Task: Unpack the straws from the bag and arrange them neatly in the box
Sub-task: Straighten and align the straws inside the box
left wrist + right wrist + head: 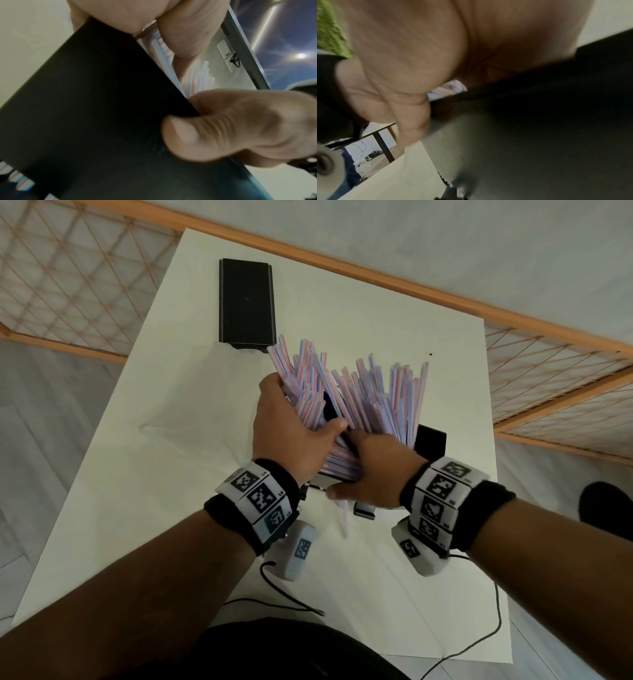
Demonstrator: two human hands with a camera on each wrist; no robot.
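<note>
Many red, white and blue striped straws (pixel 370 395) fan upward out of a black box (pixel 430 441) that is lifted and tilted above the white table (pixel 137 508). My left hand (pixel 294 422) grips the box's left side, its thumb lying across the straws. My right hand (pixel 370 460) grips the near end, thumb underneath. In the left wrist view, fingers curl over the edge of the box (pixel 85 108) onto the straws (pixel 163 54). In the right wrist view the box (pixel 539 121) fills the frame and a few straws (pixel 448 86) show. A faint clear bag (pixel 178 422) lies to the left.
A black lid (pixel 246 302) lies flat at the table's far side. One loose straw (pixel 344 518) lies below the box near my wrists. Black cables (pixel 496 611) trail over the near right of the table. Wooden lattice screens stand beyond the table's left and right edges.
</note>
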